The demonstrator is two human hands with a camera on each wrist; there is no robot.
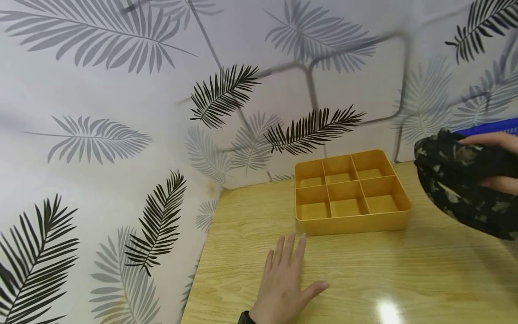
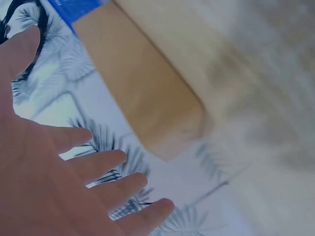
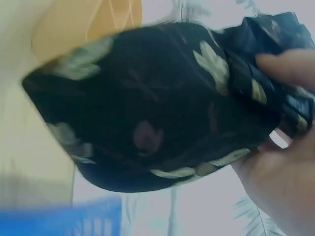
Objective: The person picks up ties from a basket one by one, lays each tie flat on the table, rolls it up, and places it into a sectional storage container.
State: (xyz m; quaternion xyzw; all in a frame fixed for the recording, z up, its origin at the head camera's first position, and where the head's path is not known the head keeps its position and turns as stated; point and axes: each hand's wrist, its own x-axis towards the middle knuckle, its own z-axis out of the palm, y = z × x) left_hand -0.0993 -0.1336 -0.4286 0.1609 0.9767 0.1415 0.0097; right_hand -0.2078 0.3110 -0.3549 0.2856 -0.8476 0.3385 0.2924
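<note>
My right hand [image 1: 503, 182] grips a bunched black cloth item with a pale floral print [image 1: 453, 175], at the right of the head view. In the right wrist view the fabric [image 3: 147, 108] spreads broad and dark to a pointed corner, with thumb and fingers pinching its gathered end. I cannot tell what kind of cloth item it is. My left hand [image 1: 283, 283] lies palm down over the wooden table, fingers straight and thumb spread, holding nothing. Its fingertips point at the near left corner of a yellow divided organizer box [image 1: 352, 226].
Several low walls split the yellow box into compartments. Behind the cloth at the right, part of a blue plastic basket [image 1: 485, 129] shows. A leaf-patterned white covering [image 1: 170, 112] rises behind and to the left of the wooden table [image 1: 243, 225].
</note>
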